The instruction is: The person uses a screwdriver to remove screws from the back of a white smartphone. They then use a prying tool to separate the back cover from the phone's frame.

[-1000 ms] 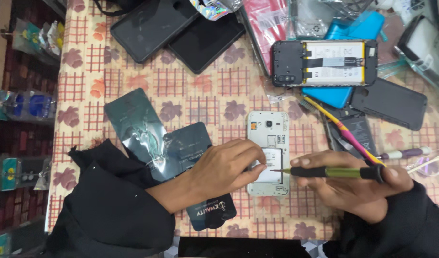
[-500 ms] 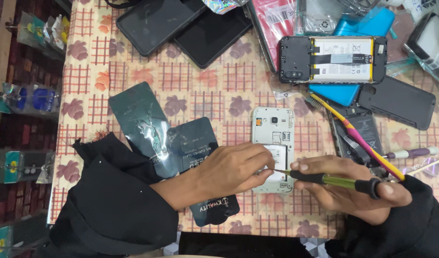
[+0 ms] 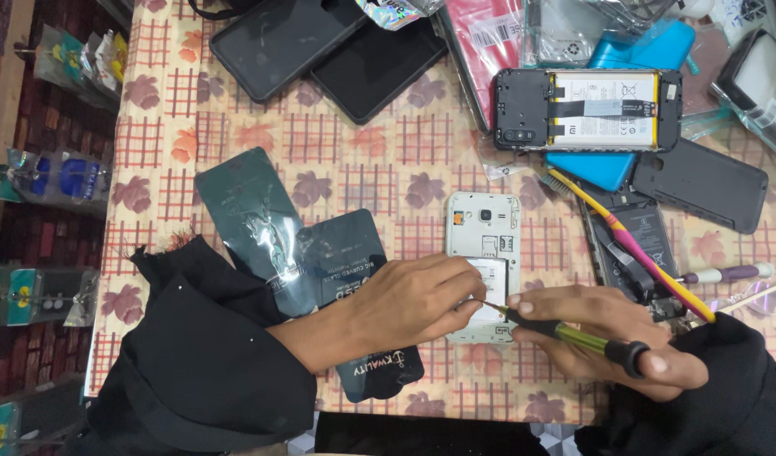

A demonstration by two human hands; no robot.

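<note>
While the left hand (image 3: 413, 300) steadied the white, back-off phone (image 3: 483, 262) on the table (image 3: 236, 127), right hand (image 3: 607, 338) grip was closed on the screwdriver (image 3: 565, 332), tip at lower frame; unscrewing step, judged. Next: keep tip seated.

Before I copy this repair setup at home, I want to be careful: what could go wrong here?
The screwdriver tip sits beside the left hand fingertips on the open white phone; a slip could jab a finger or gouge the phone. The right hand could also nudge the toothbrush nearby.
</note>
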